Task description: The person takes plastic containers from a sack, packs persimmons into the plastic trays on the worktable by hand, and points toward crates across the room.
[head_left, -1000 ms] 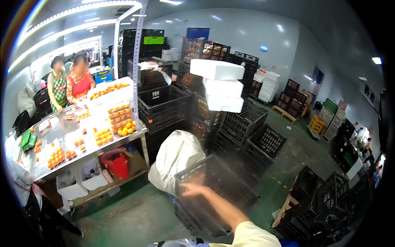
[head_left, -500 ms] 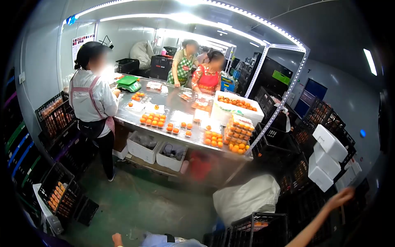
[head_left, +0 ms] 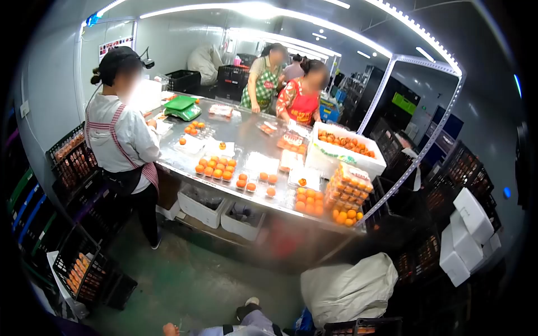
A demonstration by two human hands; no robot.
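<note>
At the bottom edge, my left hand [head_left: 171, 329] shows only in part, low beside my leg [head_left: 255, 320] and over the green floor. Its fingers are too small and cut off to read, and I see nothing held in it. My right hand is out of the picture. Ahead stands a metal table [head_left: 246, 134] with several orange round fruits [head_left: 216, 167] in clear trays. Stacked clear packs of fruit [head_left: 348, 187] rise at its near right corner, beside a white foam box [head_left: 347, 154] full of the same fruit.
A co-worker [head_left: 120, 129] stands at the table's left end near a green scale [head_left: 182, 106]; others work behind it. A large pale sack [head_left: 350, 285] and a black crate [head_left: 364, 326] lie front right. White foam boxes [head_left: 465, 241] stand far right, a tilted crate [head_left: 84, 269] at left.
My right arm, stretched out at the lower right before, has left the view. My view has shifted, and the table looks nearer. My foot now shows at the bottom.
</note>
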